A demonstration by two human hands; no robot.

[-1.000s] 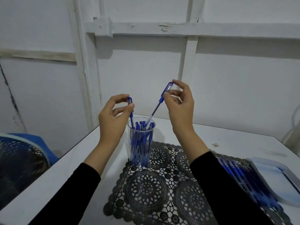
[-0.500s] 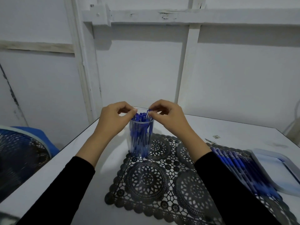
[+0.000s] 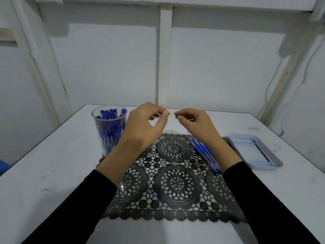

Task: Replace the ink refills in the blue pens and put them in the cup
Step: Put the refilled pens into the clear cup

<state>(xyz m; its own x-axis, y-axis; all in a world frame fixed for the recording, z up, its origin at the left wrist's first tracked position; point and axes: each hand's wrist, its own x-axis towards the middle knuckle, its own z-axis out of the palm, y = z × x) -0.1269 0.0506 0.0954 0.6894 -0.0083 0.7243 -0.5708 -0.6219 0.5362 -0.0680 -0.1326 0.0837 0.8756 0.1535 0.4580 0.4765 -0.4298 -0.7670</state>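
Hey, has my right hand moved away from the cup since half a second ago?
Yes. The right hand has left the rim of the cup and gone rightward, now over the far edge of the mat, above the loose pens.

The left hand [image 3: 142, 127] covers the cup's [image 3: 109, 124] lower right side. The right hand's [image 3: 195, 125] forearm hides much of the loose blue pens [image 3: 202, 150]. Motion blurs both hands' curled fingertips, so whether either pinches anything is unclear. The left edge cuts off a blue object [image 3: 3, 164].
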